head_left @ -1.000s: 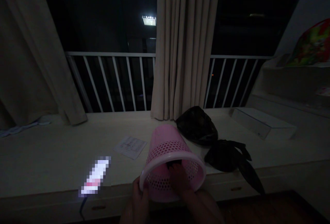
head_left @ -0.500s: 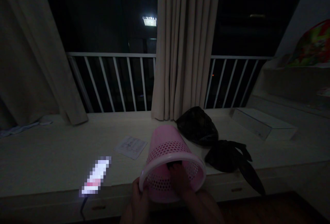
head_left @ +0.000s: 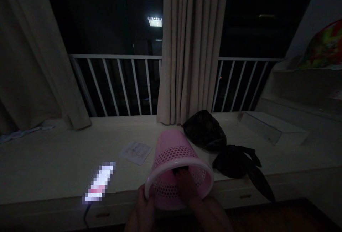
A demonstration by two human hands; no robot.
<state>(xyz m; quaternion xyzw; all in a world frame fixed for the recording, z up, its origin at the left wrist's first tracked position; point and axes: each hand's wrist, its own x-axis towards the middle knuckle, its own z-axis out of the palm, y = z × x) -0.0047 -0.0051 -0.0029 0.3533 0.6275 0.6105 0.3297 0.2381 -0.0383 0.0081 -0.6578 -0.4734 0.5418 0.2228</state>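
Note:
A pink perforated plastic basket (head_left: pixel 173 146) lies tipped toward me on the edge of a pale window-side counter (head_left: pixel 53 161). My left hand (head_left: pixel 143 207) grips its rim at the lower left. My right hand (head_left: pixel 187 185) reaches inside the basket, fingers on something small and dark there; I cannot make out what it is. The room is very dim.
Two crumpled black bags (head_left: pixel 205 130) (head_left: pixel 235 161) lie right of the basket. A paper sheet (head_left: pixel 135 152) and a lit phone (head_left: pixel 99 183) lie to its left. A flat white box (head_left: pixel 272 127) sits far right. Curtains (head_left: pixel 192 47) and a white railing (head_left: pixel 120 82) stand behind.

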